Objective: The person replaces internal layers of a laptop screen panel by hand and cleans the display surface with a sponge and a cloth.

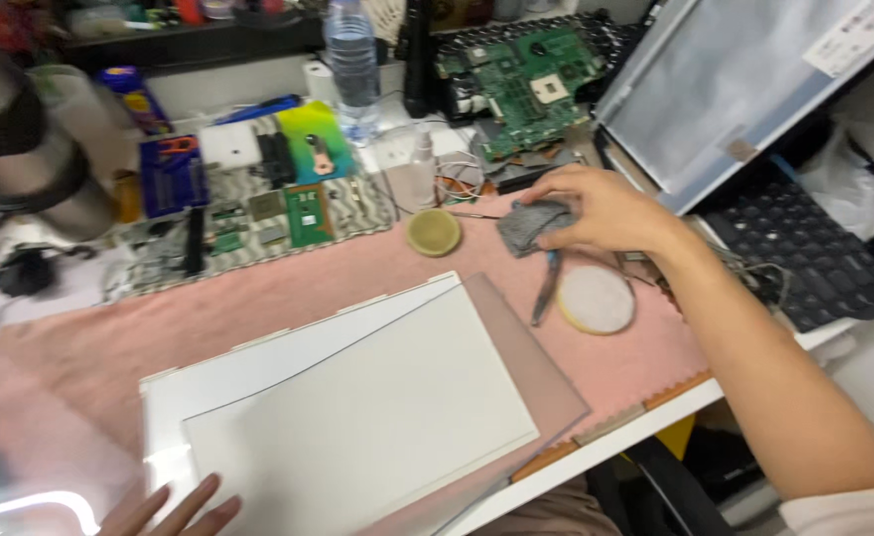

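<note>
Pink mat (109, 337) covers our desk. Our right hand (605, 206) pinches a grey cloth (533, 224) near the round tin (434, 231); our left hand (174, 508) lies flat, fingers spread, on the white sheet (357, 417).

Only fingertips of the left hand (174, 511) visible, rest cut off by the bottom edge. Grey cloth (533, 226) half buried under the right hand (596, 210) (can't tell how much is bunched inside). Silver cylinder (20, 149) at far left blurred and chopped by the edge. Tool (546, 288) below the cloth, top end hidden under the hand. Small parts on the patterned mat (258, 223) too tiny to make out. Screen panel (744, 89) cropped at top right.
</note>
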